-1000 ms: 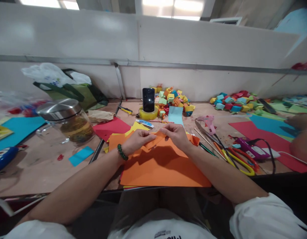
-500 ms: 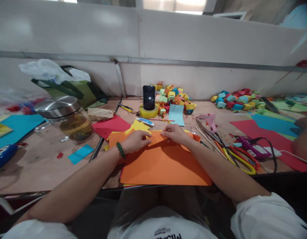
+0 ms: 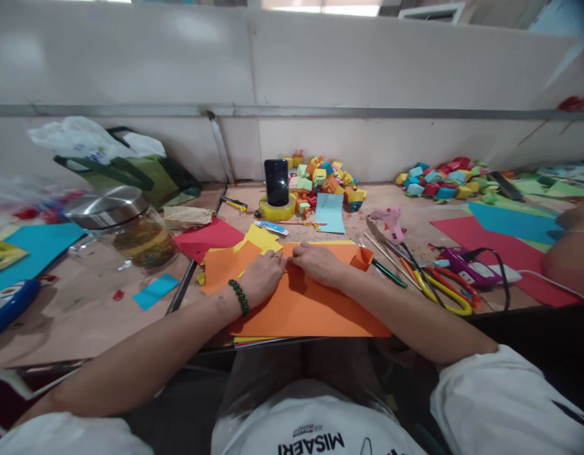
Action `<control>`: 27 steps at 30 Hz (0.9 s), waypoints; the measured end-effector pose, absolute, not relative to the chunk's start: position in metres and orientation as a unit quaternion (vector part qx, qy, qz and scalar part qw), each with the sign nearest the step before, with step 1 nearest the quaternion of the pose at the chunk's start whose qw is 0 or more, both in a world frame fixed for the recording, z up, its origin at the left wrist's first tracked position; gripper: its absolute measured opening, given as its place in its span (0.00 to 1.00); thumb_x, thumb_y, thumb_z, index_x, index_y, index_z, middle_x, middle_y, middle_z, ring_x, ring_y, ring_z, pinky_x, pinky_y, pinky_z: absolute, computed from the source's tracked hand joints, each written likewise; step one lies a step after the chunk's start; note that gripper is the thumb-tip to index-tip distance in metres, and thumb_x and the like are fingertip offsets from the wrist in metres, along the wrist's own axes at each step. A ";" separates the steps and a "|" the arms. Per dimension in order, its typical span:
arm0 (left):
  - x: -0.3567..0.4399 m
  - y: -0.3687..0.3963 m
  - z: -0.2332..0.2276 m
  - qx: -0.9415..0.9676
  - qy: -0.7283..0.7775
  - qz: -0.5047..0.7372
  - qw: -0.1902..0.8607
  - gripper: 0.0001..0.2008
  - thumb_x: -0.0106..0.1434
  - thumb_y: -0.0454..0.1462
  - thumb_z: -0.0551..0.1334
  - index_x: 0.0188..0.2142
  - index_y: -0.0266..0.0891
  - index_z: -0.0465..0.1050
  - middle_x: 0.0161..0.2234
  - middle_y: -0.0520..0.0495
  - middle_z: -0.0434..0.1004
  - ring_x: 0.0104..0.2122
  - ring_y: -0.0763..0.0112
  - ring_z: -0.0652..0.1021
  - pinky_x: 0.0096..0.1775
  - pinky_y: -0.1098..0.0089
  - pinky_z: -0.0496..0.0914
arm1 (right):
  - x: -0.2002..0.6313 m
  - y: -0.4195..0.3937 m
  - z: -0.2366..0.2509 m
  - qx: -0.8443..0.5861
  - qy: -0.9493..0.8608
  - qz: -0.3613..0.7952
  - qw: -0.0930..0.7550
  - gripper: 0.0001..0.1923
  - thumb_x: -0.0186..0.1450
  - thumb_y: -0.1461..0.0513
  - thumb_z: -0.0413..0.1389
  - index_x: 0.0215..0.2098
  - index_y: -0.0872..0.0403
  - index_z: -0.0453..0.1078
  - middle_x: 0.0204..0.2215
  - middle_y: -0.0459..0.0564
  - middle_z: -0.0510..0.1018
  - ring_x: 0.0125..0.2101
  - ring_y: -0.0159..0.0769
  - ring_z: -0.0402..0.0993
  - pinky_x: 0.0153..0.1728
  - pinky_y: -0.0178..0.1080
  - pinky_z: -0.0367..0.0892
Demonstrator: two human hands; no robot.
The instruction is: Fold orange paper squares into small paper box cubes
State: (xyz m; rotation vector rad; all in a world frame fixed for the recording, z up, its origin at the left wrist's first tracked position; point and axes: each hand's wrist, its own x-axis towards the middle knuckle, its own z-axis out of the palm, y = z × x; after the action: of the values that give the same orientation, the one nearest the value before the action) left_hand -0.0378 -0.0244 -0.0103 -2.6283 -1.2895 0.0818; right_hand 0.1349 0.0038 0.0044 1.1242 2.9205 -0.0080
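An orange paper sheet (image 3: 315,313) tops a stack of coloured paper at the table's front edge. Over it, my left hand (image 3: 262,277), with a dark green bead bracelet (image 3: 239,297), and my right hand (image 3: 317,264) almost meet at the fingertips. Both have curled fingers pinching a smaller orange paper piece, mostly hidden under them. Another orange piece (image 3: 230,265) lies left of my left hand, with yellow paper (image 3: 263,238) behind it. A folded orange paper piece (image 3: 362,258) rests right of my right hand, next to a green pen (image 3: 389,274).
Yellow-handled scissors (image 3: 446,303), a pink glue gun (image 3: 389,222) and a purple device (image 3: 474,265) lie right. A glass jar (image 3: 143,243) stands left. Behind are a phone (image 3: 277,183) on a tape roll (image 3: 277,210) and small paper cubes (image 3: 330,180). Another person's hand (image 3: 574,253) is far right.
My hands have come closer together, and their fingers now cover most of the small orange piece that showed between them. The view has shifted slightly.
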 end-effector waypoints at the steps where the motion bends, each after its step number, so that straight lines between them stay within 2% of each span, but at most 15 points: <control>1: -0.038 -0.025 -0.011 -0.893 -0.437 0.031 0.108 0.14 0.65 0.25 0.50 0.43 0.26 0.72 0.39 0.32 0.75 0.39 0.57 0.74 0.41 0.60 0.68 | 0.133 0.003 0.003 0.361 0.932 0.006 0.017 0.13 0.67 0.70 0.50 0.43 0.59 0.75 0.39 0.57 0.76 0.41 0.41 0.68 0.32 0.36 0.61; 4: -0.039 -0.028 -0.010 -0.889 -0.444 0.032 0.107 0.12 0.62 0.24 0.51 0.40 0.26 0.72 0.39 0.30 0.75 0.39 0.56 0.74 0.40 0.60 0.68 | 0.129 0.000 -0.003 0.368 0.929 0.020 0.019 0.11 0.63 0.73 0.52 0.37 0.62 0.76 0.36 0.58 0.76 0.38 0.41 0.68 0.30 0.37 0.59; 9: -0.040 -0.034 -0.001 -0.884 -0.455 0.025 0.107 0.13 0.63 0.24 0.51 0.40 0.26 0.73 0.38 0.30 0.75 0.39 0.56 0.74 0.40 0.60 0.68 | 0.136 0.002 -0.012 0.392 0.919 0.019 -0.027 0.10 0.62 0.75 0.54 0.30 0.60 0.75 0.33 0.57 0.75 0.35 0.39 0.67 0.29 0.37 0.58; 14: -0.043 -0.035 0.002 -0.884 -0.454 0.008 0.108 0.12 0.67 0.30 0.52 0.38 0.26 0.74 0.39 0.29 0.75 0.40 0.53 0.74 0.40 0.58 0.67 | 0.146 -0.001 -0.005 0.402 0.915 0.011 -0.001 0.10 0.64 0.72 0.52 0.38 0.62 0.75 0.38 0.59 0.76 0.40 0.41 0.68 0.33 0.37 0.60; 19: -0.051 -0.035 -0.001 -0.912 -0.402 -0.020 0.081 0.12 0.68 0.30 0.52 0.35 0.31 0.74 0.34 0.37 0.75 0.36 0.61 0.74 0.41 0.63 0.68 | 0.137 -0.006 0.014 0.439 0.898 -0.008 0.026 0.11 0.64 0.71 0.51 0.37 0.61 0.76 0.38 0.61 0.77 0.41 0.43 0.71 0.34 0.38 0.61; 23: -0.057 -0.040 0.002 -0.916 -0.397 -0.039 0.051 0.13 0.69 0.37 0.53 0.39 0.34 0.75 0.36 0.40 0.77 0.37 0.62 0.75 0.42 0.63 0.67 | 0.118 0.003 0.023 0.497 0.867 -0.039 0.007 0.12 0.66 0.64 0.50 0.40 0.59 0.75 0.40 0.61 0.78 0.41 0.44 0.74 0.33 0.37 0.61; 25: -0.059 -0.042 0.004 -0.918 -0.393 -0.033 0.045 0.13 0.69 0.39 0.54 0.39 0.35 0.75 0.39 0.40 0.77 0.39 0.61 0.74 0.44 0.61 0.66 | 0.108 0.012 0.021 0.522 0.850 -0.067 -0.005 0.14 0.66 0.56 0.52 0.41 0.57 0.74 0.40 0.59 0.79 0.39 0.43 0.75 0.31 0.36 0.61; 27: -0.061 -0.043 0.006 -0.918 -0.394 -0.027 0.049 0.14 0.69 0.41 0.54 0.39 0.36 0.75 0.40 0.40 0.77 0.41 0.58 0.73 0.45 0.60 0.65 | 0.104 0.019 0.015 0.536 0.838 -0.098 -0.013 0.15 0.64 0.54 0.53 0.41 0.55 0.73 0.38 0.55 0.80 0.37 0.41 0.76 0.28 0.34 0.59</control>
State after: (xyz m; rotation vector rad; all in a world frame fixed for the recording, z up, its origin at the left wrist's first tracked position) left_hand -0.0610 -0.0432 0.0063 -2.7968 -1.1995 -0.0829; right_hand 0.1037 0.0194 0.0153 1.6992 2.6552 -0.3112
